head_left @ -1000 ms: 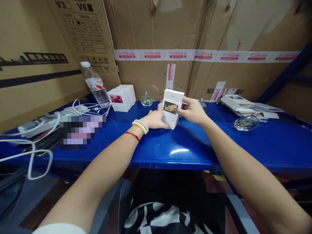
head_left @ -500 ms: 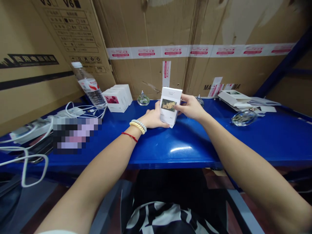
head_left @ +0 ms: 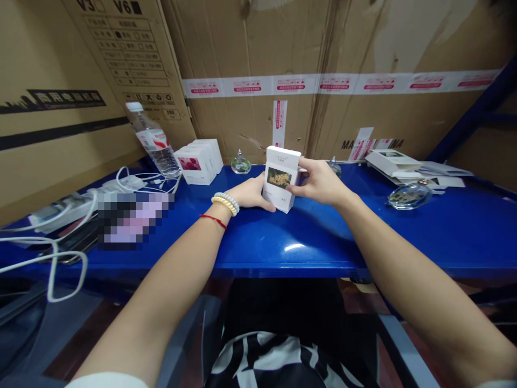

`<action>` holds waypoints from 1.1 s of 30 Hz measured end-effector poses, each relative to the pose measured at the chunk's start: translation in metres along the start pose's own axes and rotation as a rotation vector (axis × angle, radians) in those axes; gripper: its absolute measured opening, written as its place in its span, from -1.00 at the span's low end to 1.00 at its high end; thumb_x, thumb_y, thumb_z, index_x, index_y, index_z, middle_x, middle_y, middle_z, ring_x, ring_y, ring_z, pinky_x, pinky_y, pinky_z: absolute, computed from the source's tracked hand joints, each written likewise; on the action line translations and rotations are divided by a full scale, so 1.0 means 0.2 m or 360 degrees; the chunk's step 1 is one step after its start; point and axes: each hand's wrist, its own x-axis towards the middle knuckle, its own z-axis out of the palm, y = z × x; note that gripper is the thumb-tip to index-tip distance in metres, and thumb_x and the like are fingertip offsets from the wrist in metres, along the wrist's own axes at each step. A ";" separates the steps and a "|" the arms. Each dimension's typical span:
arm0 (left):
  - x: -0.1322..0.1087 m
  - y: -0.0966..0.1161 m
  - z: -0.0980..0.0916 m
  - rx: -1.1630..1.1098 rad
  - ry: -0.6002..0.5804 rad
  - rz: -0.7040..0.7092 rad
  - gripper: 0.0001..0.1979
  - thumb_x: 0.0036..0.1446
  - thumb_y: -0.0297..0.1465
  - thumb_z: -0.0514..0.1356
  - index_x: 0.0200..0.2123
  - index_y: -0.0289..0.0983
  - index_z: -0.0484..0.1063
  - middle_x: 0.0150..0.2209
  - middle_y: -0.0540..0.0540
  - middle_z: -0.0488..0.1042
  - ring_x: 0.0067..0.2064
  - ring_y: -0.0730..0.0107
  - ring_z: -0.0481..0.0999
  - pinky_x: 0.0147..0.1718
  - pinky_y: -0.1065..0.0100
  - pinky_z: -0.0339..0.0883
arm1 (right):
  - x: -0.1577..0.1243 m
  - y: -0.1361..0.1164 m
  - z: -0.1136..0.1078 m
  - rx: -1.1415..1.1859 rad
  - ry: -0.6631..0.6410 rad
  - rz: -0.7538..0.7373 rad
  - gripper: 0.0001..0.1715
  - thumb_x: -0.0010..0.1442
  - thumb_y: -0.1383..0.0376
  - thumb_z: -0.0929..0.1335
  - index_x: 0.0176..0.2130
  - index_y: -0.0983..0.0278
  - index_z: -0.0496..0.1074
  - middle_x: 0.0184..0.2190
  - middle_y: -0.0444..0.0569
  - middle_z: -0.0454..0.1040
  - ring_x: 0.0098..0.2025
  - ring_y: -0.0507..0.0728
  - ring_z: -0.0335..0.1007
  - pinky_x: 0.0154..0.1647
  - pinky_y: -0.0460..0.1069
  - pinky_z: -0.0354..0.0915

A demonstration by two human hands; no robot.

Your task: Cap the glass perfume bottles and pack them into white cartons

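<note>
I've got a glossy blue surface [head_left: 258, 248] in view, light glaring near its front edge. Over left, white cables [head_left: 85, 264] tangle and loop past that edge. Farther back, a water bottle [head_left: 156, 141] stands beside white boxes [head_left: 197, 167], then a round glass bottle [head_left: 241, 165]. Far right: white cartons [head_left: 393, 164], with a flat glass bottle [head_left: 409, 196] in front.

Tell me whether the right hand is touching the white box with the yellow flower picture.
Touching. The head view shows the right hand with its thumb against the front of the white box, beside the flower picture.
</note>
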 end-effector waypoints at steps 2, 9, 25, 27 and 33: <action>0.00 -0.02 -0.02 -0.0045 -0.0091 -0.0027 -0.17 -0.27 -0.31 0.47 0.13 -0.22 0.29 0.08 -0.15 0.48 0.12 0.05 0.46 0.19 0.02 0.27 | 0.00 -0.02 0.00 -0.0026 -0.0014 -0.0027 -0.41 -0.08 0.35 0.43 0.01 0.27 0.48 -0.14 -0.03 0.55 -0.18 0.16 0.47 -0.11 0.04 0.43; 0.01 -0.04 -0.04 -0.0273 -0.0153 -0.0056 -0.37 -0.23 -0.37 0.44 0.00 -0.23 0.43 0.02 -0.13 0.54 0.04 0.14 0.53 0.15 0.07 0.34 | 0.00 -0.02 -0.02 -0.0015 -0.0098 -0.0104 -0.48 -0.05 0.36 0.41 -0.03 0.26 0.51 -0.12 -0.03 0.55 -0.16 0.13 0.46 -0.11 0.02 0.42; 0.00 -0.03 -0.04 -0.0039 0.0033 -0.0002 -0.35 -0.23 -0.27 0.46 0.01 -0.25 0.44 0.01 -0.15 0.55 0.01 0.10 0.54 0.12 0.05 0.37 | 0.01 0.05 0.00 -0.0022 0.0088 0.0013 -0.47 -0.12 0.32 0.43 -0.07 0.19 0.54 -0.06 0.03 0.39 -0.14 0.13 0.40 -0.28 0.00 0.45; 0.00 -0.03 -0.04 -0.0016 0.0041 -0.0006 -0.34 -0.25 -0.30 0.46 0.00 -0.26 0.44 0.00 -0.16 0.55 0.01 0.09 0.54 0.11 0.05 0.38 | 0.01 0.05 0.01 -0.0017 0.0098 0.0012 -0.45 -0.12 0.32 0.42 -0.06 0.21 0.53 -0.06 0.05 0.39 -0.16 0.13 0.40 -0.29 0.00 0.45; 0.00 -0.04 -0.02 0.0065 0.0091 0.0033 -0.33 -0.22 -0.43 0.39 0.06 -0.27 0.38 0.00 -0.18 0.53 -0.02 0.11 0.55 0.07 0.06 0.40 | 0.01 0.08 0.03 -0.0036 0.0088 0.0071 -0.38 -0.13 0.33 0.43 0.00 0.22 0.49 -0.10 0.04 0.37 -0.28 0.08 0.37 -0.27 0.03 0.45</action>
